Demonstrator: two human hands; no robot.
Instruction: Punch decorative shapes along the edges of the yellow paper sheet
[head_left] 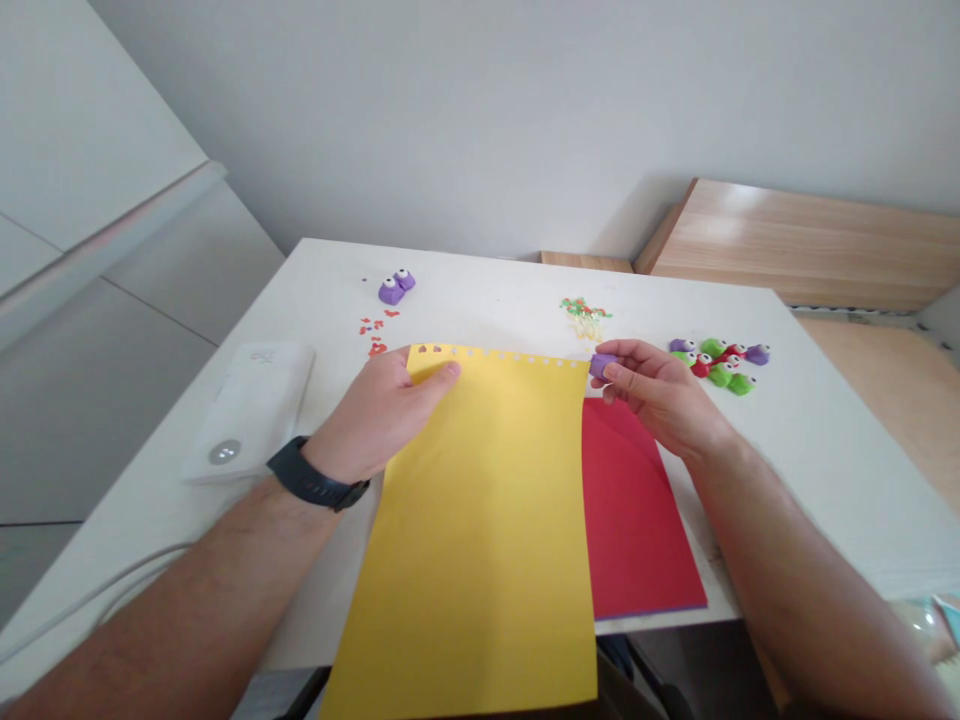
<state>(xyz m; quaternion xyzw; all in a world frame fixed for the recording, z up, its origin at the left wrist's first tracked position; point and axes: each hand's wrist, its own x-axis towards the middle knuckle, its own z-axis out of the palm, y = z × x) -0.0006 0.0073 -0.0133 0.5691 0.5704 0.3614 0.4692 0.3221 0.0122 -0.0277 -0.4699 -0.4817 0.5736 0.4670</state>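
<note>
My left hand (382, 405), wearing a dark wristband, pinches the upper left edge of a yellow foam or paper sheet (480, 520). A row of small punched holes runs along the sheet's top edge. In my right hand (660, 390) is a small purple craft punch (601, 366), gripped between thumb and fingers at the sheet's upper right corner. The sheet hangs down past the table's front edge. Partly under it lies a red sheet (637, 520), with a thin purple edge showing below.
Several punches (724, 365) in green, red and purple cluster at the right. Two purple punches (396, 287) stand at the back left. Red cut-outs (377, 347) and green and pale cut-outs (586, 318) lie scattered. A white device (251, 410) with a cable sits left on the white table (810, 480).
</note>
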